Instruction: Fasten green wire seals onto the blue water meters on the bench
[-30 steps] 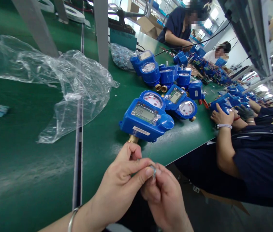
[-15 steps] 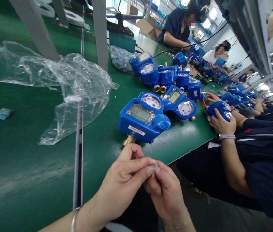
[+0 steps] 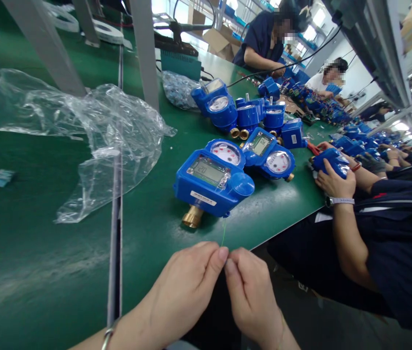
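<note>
My left hand [image 3: 191, 282] and my right hand [image 3: 251, 291] meet fingertip to fingertip below the nearest blue meter [image 3: 206, 182]. Both are closed in pinches. A thin green wire [image 3: 223, 232] runs from the meter's lower edge down to the fingertips; whatever else they grip is hidden. This meter has a grey display, a round dial, a raised blue lid and a brass threaded fitting [image 3: 192, 217]. Right behind it lies a second blue meter [image 3: 269, 153] with its display and dial facing up.
Clear plastic film [image 3: 118, 124] spreads over the green table [image 3: 45, 262] at left. A small light-blue tag [image 3: 2, 178] lies far left. More blue meters [image 3: 222, 109] stand behind. At right, a co-worker's hand [image 3: 337, 182] holds another meter.
My hands have drawn down from the meter and turned, with knuckles now upward. The brass fitting and more of the green wire have come into view. The small bluish piece between my fingertips is now hidden.
</note>
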The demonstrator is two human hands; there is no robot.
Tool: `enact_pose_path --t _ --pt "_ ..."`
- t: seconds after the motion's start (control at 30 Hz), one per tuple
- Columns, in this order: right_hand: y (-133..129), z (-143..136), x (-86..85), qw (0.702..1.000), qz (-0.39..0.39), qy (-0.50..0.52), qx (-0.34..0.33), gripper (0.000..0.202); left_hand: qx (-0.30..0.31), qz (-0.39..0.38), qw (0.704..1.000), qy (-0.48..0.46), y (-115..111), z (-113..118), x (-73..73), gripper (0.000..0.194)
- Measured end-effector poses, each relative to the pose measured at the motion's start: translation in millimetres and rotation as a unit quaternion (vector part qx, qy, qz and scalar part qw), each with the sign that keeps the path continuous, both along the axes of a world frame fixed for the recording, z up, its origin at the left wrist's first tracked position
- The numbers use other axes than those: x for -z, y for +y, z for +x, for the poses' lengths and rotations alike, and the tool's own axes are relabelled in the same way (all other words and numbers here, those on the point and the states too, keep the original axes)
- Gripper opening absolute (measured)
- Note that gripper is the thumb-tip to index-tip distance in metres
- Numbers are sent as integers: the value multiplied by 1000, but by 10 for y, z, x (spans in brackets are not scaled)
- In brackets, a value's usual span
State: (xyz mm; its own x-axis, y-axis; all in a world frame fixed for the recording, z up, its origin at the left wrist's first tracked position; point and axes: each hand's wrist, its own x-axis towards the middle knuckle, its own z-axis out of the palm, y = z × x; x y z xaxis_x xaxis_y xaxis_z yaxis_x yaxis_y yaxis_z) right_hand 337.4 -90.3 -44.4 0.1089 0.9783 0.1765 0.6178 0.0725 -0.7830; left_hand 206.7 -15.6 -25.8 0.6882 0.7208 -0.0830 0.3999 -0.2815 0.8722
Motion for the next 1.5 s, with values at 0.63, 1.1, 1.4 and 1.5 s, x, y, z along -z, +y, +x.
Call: enact_pose_path --t 0.63,1.1,1.4,1.5 --pt "74 -48 124 955 194 -225 13 9 -28 -66 995 -68 48 -33 5 39" --pt "5 -362 -13 952 188 -241 9 14 -61 -155 982 -92 -15 -362 -22 39" --pt "68 -374 7 999 -1 53 -3 28 -62 -159 977 -129 -63 -373 3 40" --pt "187 -356 -176 997 -1 67 -38 26 -92 -99 982 -129 -7 -369 -94 35"
